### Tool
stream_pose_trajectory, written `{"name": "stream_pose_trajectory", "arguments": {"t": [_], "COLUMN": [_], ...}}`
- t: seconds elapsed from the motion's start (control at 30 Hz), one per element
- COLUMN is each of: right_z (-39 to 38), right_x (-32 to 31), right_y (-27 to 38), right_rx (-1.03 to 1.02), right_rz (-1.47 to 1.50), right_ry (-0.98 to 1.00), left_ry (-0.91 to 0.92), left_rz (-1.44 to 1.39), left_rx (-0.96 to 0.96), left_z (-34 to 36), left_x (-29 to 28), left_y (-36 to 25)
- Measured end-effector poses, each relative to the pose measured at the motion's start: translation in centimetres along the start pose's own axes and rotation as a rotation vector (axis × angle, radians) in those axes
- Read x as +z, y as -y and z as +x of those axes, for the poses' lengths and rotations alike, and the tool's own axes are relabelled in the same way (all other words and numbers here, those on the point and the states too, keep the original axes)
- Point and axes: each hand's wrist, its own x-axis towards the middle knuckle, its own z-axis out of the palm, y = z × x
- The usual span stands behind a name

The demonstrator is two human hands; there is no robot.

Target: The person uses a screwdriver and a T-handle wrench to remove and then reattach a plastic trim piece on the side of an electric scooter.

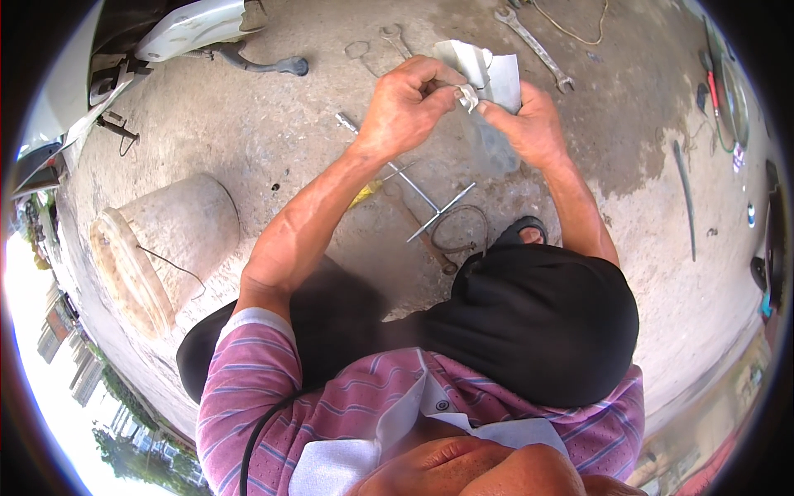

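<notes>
My right hand [533, 128] grips the side of a pale, opened packet [500, 78] that looks like folded paper or thin card. A crumpled whitish scrap [468, 98] at the packet's near edge is pinched between the thumb and fingers of my left hand [404, 106]; I cannot tell if it is torn loose. Below the packet, a clear plastic bag [495, 153] shows, partly covered by my right hand. On the concrete between my arms lie a T-handle wrench [438, 213], a rusty spanner [422, 231] and a yellow scrap [364, 194].
A large open-ended spanner [538, 51] lies beyond my hands, near a smaller spanner [395, 37]. To the left, a dirty white bucket [169, 240] rests on its side. A vehicle's bodywork [190, 31] stands far left. A dark strip [686, 198] lies right.
</notes>
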Motion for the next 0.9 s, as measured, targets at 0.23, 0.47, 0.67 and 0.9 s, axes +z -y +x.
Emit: {"name": "stream_pose_trajectory", "arguments": {"t": [0.23, 0.47, 0.67, 0.9], "right_z": [-0.7, -0.9, -0.8, -0.9], "right_x": [-0.1, 0.7, 1.0, 0.9], "right_y": [2.3, 2.2, 1.4, 2.1], "right_rx": [-0.055, -0.143, -0.188, -0.146], "right_rz": [-0.152, -0.282, -0.285, -0.283], "right_ry": [0.005, -0.062, -0.051, 0.008], "left_ry": [0.006, -0.005, 0.043, 0.073], "left_rz": [0.003, 0.024, 0.106, 0.131], "left_rx": [0.003, -0.074, -0.153, -0.286], "left_z": [0.0, 0.0, 0.1, 0.0], "left_x": [-0.4, -0.5, -0.9, -0.9], "left_y": [0.1, -1.0, -1.9, -3.0]}}
